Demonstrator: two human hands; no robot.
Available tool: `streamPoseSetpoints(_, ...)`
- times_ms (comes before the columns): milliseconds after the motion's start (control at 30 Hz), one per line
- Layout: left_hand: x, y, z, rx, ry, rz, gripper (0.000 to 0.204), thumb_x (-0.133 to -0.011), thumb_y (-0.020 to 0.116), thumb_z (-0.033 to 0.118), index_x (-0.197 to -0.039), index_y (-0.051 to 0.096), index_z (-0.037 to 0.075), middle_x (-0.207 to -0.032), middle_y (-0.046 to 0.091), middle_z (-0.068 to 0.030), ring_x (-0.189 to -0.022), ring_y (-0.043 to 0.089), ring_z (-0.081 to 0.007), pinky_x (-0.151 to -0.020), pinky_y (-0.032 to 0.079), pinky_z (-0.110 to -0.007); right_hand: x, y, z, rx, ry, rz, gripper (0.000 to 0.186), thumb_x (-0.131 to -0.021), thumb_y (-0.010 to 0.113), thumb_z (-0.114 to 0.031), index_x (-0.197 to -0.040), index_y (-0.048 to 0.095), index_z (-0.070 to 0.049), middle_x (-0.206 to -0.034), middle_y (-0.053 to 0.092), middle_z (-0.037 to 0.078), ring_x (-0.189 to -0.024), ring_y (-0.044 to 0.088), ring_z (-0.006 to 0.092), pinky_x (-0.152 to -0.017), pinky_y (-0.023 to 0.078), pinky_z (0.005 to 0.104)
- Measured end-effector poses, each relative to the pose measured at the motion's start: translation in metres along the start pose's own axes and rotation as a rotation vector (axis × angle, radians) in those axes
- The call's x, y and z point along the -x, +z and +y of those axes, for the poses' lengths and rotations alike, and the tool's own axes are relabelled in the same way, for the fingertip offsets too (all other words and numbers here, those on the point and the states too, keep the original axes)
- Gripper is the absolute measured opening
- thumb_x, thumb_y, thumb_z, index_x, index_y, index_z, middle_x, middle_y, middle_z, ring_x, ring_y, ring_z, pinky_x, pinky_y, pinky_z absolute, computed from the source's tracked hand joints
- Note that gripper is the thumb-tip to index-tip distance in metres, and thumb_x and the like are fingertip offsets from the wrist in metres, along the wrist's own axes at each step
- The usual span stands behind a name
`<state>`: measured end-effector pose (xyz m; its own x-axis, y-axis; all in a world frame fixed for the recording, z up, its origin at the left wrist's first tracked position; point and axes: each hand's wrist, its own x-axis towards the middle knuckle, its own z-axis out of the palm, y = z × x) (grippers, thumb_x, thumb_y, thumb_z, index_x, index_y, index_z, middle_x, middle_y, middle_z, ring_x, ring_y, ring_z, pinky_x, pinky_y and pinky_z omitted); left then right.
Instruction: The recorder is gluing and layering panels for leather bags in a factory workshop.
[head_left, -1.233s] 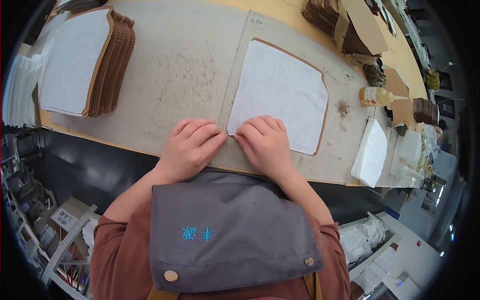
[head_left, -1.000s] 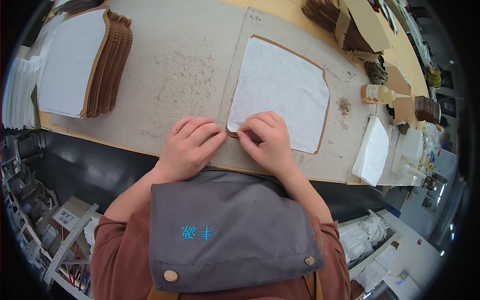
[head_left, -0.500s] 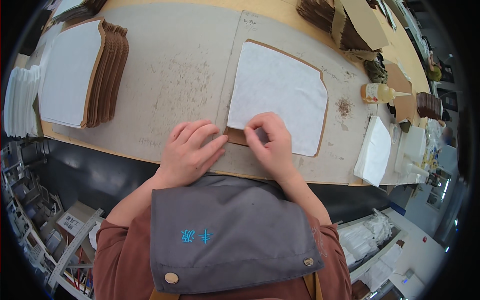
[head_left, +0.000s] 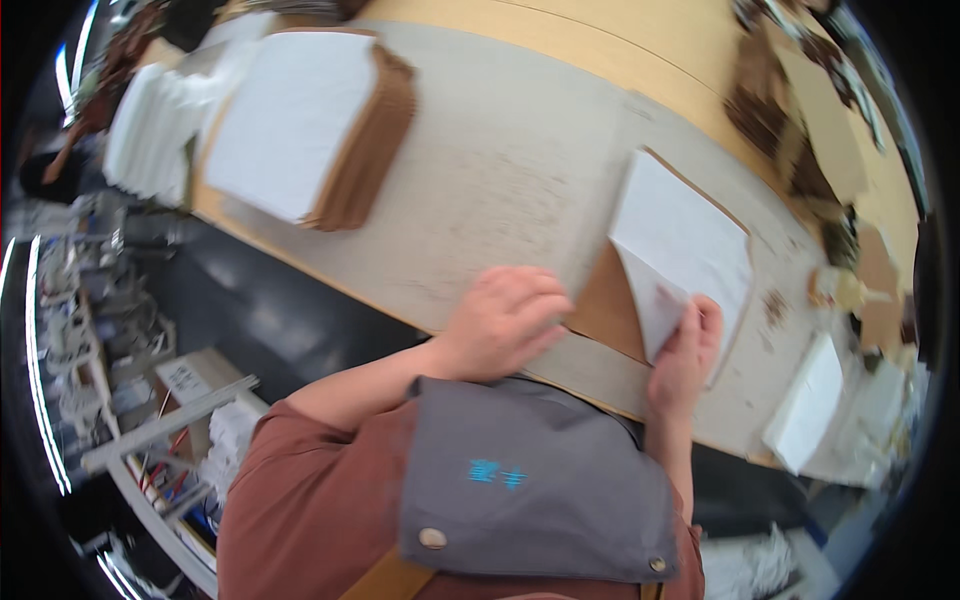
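A white sheet [head_left: 690,225] lies over a brown panel [head_left: 608,300] of about the same shape on the grey work surface. My right hand [head_left: 688,350] pinches the sheet's near left corner and holds it folded back to the right, so the brown underside piece shows. The far part of the sheet still rests on the panel. My left hand [head_left: 508,320] is just left of the panel's near corner, low over the table's front edge, fingers stretched and close together, slightly blurred, with nothing seen in it.
A thick stack of brown panels topped with white [head_left: 290,120] stands at left, beside piled white sheets [head_left: 150,130]. At right are a glue bottle [head_left: 838,290], a white folded stack [head_left: 808,405] and brown pieces [head_left: 765,95]. The table's front edge [head_left: 400,325] runs before me.
My right hand has lifted the sheet's near left corner and drawn it rightward, baring more of the brown panel. My left hand's fingers have come together. The whole view has swung left.
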<state>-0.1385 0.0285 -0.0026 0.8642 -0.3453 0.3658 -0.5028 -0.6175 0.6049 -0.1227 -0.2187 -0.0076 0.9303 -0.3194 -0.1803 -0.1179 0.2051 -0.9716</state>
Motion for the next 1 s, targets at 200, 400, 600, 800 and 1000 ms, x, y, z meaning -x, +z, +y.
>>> streamPoseSetpoints(200, -0.034, 0.012, -0.008, -0.188, 0.193, -0.044, 0.029, -0.086, 0.074, 0.027, -0.112, 0.066, 0.016, -0.119, 0.062, 0.0013, -0.123, 0.056, -0.0209, -0.103, 0.043, -0.041, 0.003, -0.004, -0.019, 0.184, 0.050, -0.221, 0.008, -0.105, 0.053, -0.012, -0.106, 0.057, -0.005, -0.098, 0.058, -0.002, -0.077, 0.048, 0.0011, -0.067, 0.038, 0.0179)
streamPoseSetpoints(400, -0.041, 0.010, -0.020, -0.308, 0.156, -0.168, 0.039, -0.086, 0.074, 0.028, -0.123, 0.065, 0.020, -0.122, 0.063, 0.0032, -0.129, 0.052, -0.0212, -0.108, 0.039, -0.044, -0.006, 0.004, -0.006, 0.095, -0.059, -0.111, 0.008, -0.105, 0.053, -0.010, -0.108, 0.056, -0.004, -0.096, 0.056, -0.003, -0.082, 0.049, 0.0028, -0.074, 0.039, 0.0180)
streamPoseSetpoints(600, -0.046, 0.007, -0.023, 0.008, 0.010, -0.124, 0.062, -0.080, 0.079, 0.015, -0.137, 0.056, 0.018, -0.124, 0.063, -0.0044, -0.120, 0.055, -0.0231, -0.102, 0.043, -0.042, -0.007, -0.002, -0.011, -0.021, -0.081, -0.028, 0.006, -0.104, 0.054, -0.010, -0.108, 0.056, -0.006, -0.092, 0.051, -0.006, -0.082, 0.047, 0.0026, -0.074, 0.038, 0.0185)
streamPoseSetpoints(800, -0.063, 0.005, -0.021, -0.114, 0.080, -0.005, 0.056, -0.081, 0.077, 0.014, -0.134, 0.062, 0.016, -0.131, 0.058, -0.0064, -0.118, 0.057, -0.0227, -0.093, 0.048, -0.037, 0.003, 0.005, -0.014, 0.221, -0.221, -0.292, 0.008, -0.099, 0.061, -0.004, -0.106, 0.060, -0.002, -0.107, 0.073, 0.010, -0.095, 0.066, 0.0104, -0.086, 0.050, 0.0249)
streamPoseSetpoints(1000, -0.081, 0.003, -0.021, -0.154, 0.352, -0.231, 0.044, -0.082, 0.070, 0.008, -0.126, 0.067, 0.013, -0.130, 0.066, -0.0041, -0.123, 0.063, -0.0233, -0.104, 0.050, -0.042, -0.004, 0.004, -0.012, 0.653, -0.636, -0.489, 0.026, -0.087, 0.073, -0.005, -0.112, 0.067, -0.008, -0.103, 0.076, 0.003, -0.090, 0.070, 0.0188, -0.081, 0.050, 0.0317)
